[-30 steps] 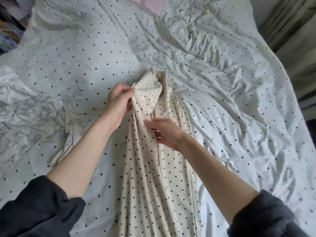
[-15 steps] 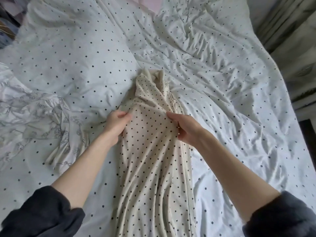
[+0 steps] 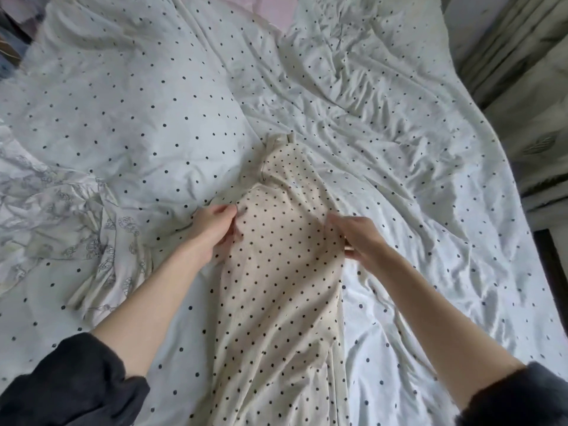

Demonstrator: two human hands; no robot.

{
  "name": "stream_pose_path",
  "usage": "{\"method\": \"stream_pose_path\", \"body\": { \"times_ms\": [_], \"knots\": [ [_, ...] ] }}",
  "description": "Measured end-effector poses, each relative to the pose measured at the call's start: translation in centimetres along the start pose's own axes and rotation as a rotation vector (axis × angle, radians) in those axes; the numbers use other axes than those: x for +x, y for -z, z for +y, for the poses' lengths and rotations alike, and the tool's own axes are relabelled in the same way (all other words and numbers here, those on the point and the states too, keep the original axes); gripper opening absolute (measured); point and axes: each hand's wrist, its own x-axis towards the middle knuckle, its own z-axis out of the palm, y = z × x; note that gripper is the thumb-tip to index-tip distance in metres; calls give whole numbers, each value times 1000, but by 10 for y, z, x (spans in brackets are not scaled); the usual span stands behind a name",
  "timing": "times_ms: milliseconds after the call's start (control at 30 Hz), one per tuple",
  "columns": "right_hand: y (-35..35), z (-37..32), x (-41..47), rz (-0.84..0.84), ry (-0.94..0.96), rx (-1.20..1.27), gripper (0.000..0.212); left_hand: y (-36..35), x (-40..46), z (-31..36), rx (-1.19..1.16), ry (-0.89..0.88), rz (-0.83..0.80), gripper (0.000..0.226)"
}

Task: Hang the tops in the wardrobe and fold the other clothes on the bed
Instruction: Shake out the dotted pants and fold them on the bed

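A: What am I seeing in the centre of the frame?

B: I am looking at a cream polka-dot garment [image 3: 276,296] lying lengthwise on the bed [image 3: 415,149], running from just above the middle of the frame down to the bottom edge. Its narrow upper end is bunching into a small fold just above centre.

A: What are the hands doing?

B: The left hand [image 3: 215,232] is sitting at the garment's left edge, left of centre, its fingers curling round and pinching the cloth. The right hand [image 3: 356,238] is gripping the opposite edge, right of centre, thumb and fingers closing on the fabric. The cloth between them is stretching flat.

A: And the arms?

B: Both forearms are entering from the lower corners, each showing a dark sleeve [image 3: 70,385] pushed up.

A: What else is lying there?

B: A white floral-print cloth [image 3: 61,216] is lying crumpled at the left edge, well apart from the garment. A pale dotted duvet [image 3: 123,118] is mounding in the upper left, touching the garment's upper end. Curtains [image 3: 522,87] are hanging at the right edge.
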Motion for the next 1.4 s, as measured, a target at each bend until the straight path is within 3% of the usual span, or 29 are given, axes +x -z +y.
{"method": "stream_pose_path", "body": {
  "times_ms": [133, 400, 567, 633, 700, 767, 867, 967, 1100, 1200, 1267, 1333, 1400],
  "knots": [
    [-9, -45, 44, -1, 1, 53, 28, -8, 27, 20, 96, -71, 28, 20],
    [-25, -104, 120, -132, -136, 221, 30, -30, 95, 55, 208, -45, -204, 24],
    [-40, -125, 148, -281, -241, 36, 43, -52, 124, 68, 280, 43, -261, 12],
    [-45, -134, 155, -299, -144, 72, 30, -46, 131, 75, 153, 41, -180, 13],
    [-46, -144, 162, -394, 23, 205, 8, -30, 139, 84, -138, 44, -97, 10],
    [-46, -150, 168, -465, 118, 322, 16, -16, 146, 85, -208, 31, -52, 5],
    [-56, -136, 174, -415, 35, 215, 6, -17, 148, 69, 19, 90, -33, 11],
    [-64, -112, 178, -291, -94, 99, 28, -22, 151, 61, 56, 90, -69, 26],
    [-63, -111, 186, -196, -82, 71, 28, -19, 153, 61, 102, 86, -189, 22],
    [-67, -112, 190, -109, -78, -65, 26, -25, 147, 58, 234, 144, -277, 33],
    [-70, -110, 189, -155, -99, -106, 23, -30, 143, 56, 311, 110, -273, 32],
    [-72, -111, 188, -183, -90, -43, 23, -32, 144, 59, 175, 27, -221, 19],
    [-70, -117, 188, -97, 20, 14, 15, -30, 147, 64, 37, -88, -144, 7]
  ]
}}
